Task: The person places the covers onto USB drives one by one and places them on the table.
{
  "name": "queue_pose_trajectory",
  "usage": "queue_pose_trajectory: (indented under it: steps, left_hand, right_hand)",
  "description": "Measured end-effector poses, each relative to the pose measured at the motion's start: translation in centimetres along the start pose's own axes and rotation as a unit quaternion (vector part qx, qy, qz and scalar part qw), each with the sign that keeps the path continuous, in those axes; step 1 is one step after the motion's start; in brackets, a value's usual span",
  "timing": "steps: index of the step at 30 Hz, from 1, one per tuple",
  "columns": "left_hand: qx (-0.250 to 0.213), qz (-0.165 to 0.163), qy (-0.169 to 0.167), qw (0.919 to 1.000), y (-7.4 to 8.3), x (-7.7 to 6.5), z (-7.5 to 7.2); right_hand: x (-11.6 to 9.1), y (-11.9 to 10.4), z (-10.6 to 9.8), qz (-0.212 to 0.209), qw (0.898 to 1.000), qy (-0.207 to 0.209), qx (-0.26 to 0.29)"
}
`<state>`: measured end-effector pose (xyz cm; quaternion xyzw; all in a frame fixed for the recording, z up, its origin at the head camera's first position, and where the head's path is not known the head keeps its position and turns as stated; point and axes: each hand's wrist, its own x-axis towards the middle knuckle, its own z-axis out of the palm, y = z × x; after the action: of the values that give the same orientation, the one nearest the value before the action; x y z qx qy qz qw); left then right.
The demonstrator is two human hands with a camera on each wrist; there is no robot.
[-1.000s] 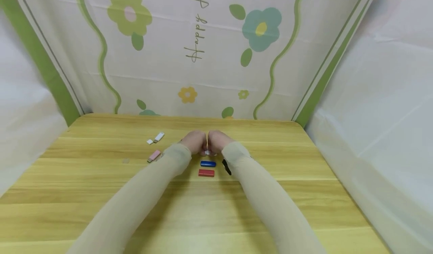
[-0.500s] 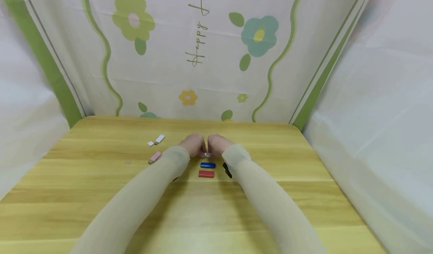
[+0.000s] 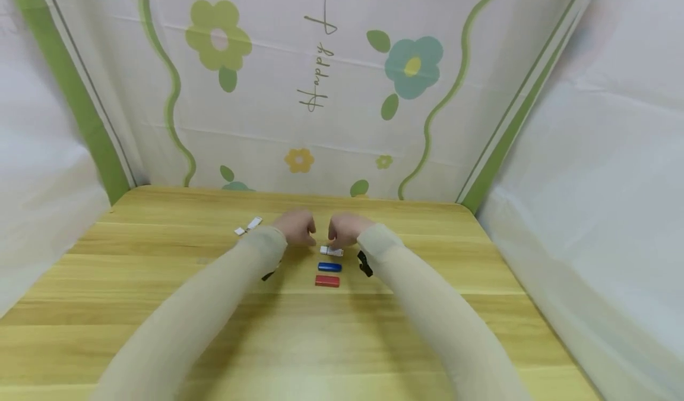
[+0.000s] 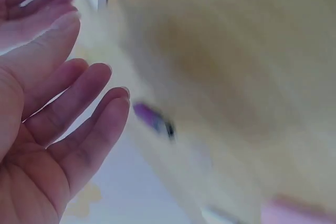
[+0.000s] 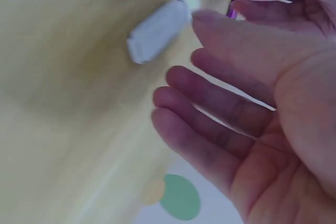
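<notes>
In the head view my left hand [image 3: 295, 227] is left of a white USB stick [image 3: 331, 250], apart from it. The left wrist view shows its fingers loosely bent, holding nothing. My right hand [image 3: 344, 230] hangs just above the same stick. Its fingers are relaxed and spread in the right wrist view, the thumb tip close to one end of the white USB stick [image 5: 160, 30]; I cannot tell if they touch. A blue USB stick [image 3: 329, 267] and a red USB stick [image 3: 328, 281] lie in front. Beyond the left fingertips is a blurred purple USB stick [image 4: 152, 118] with its metal plug bare.
Farther left on the wooden table [image 3: 299, 341] lie another white USB stick [image 3: 255, 223] and its small white cap [image 3: 238, 231]. A blurred pink object [image 4: 294, 211] shows at the left wrist view's corner. A flower-printed curtain [image 3: 342, 122] stands behind the table.
My left hand has moved left, away from my right hand. The white USB stick, earlier mostly hidden between the hands, now lies in full view on the table. My left sleeve now covers the pink stick.
</notes>
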<state>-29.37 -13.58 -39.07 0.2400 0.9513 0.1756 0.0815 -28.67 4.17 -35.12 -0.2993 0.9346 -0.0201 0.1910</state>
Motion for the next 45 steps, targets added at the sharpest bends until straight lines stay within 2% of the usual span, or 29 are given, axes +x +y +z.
queue_pose_trajectory:
  steps: [5,8,10,14,19,23,27,33,35,39,45]
  left_hand:
    - [-0.017,-0.051,0.0,0.9986,-2.6,-2.6,-3.0]
    - [-0.027,-0.07,0.014,0.9971,-4.5,-4.5,-3.8]
    - [-0.03,-0.087,0.019,0.9956,-5.6,-5.6,-3.9]
    - [-0.025,-0.12,0.021,0.9922,-6.7,-7.5,-3.8]
    - [-0.017,-0.158,0.026,0.987,-6.9,-9.1,-3.4]
    - [-0.026,-0.184,0.016,0.9825,-6.6,-9.5,-2.7]
    - [-0.025,-0.175,0.003,0.9842,-6.4,-9.2,-1.7]
    - [-0.037,-0.126,0.002,0.9913,-5.6,-9.3,-0.6]
    - [-0.046,-0.119,-0.001,0.9919,-5.3,-9.3,-0.4]
    - [-0.054,-0.11,-0.001,0.9925,-5.1,-9.5,-0.4]
    - [-0.056,-0.098,-0.006,0.9936,-5.9,-9.6,-0.2]
  right_hand:
    - [0.8,-0.8,-1.4,-0.054,0.998,0.016,-0.021]
    - [1.5,-1.6,-1.7,-0.074,0.996,0.022,-0.045]
    - [1.8,-2.2,-1.7,-0.082,0.995,0.023,-0.057]
    - [2.5,-3.5,-1.5,-0.094,0.993,0.027,-0.069]
    - [4.2,-4.8,-0.8,-0.096,0.993,0.029,-0.07]
    - [5.7,-6.1,0.1,-0.102,0.992,0.022,-0.069]
    - [6.6,-7.2,1.1,-0.105,0.993,0.017,-0.055]
    - [7.0,-8.8,2.1,-0.16,0.981,0.03,-0.105]
    - [6.9,-9.0,2.3,-0.17,0.978,0.03,-0.115]
    - [6.9,-9.2,2.3,-0.166,0.975,0.033,-0.144]
    - [6.8,-9.0,2.4,-0.152,0.971,0.021,-0.183]
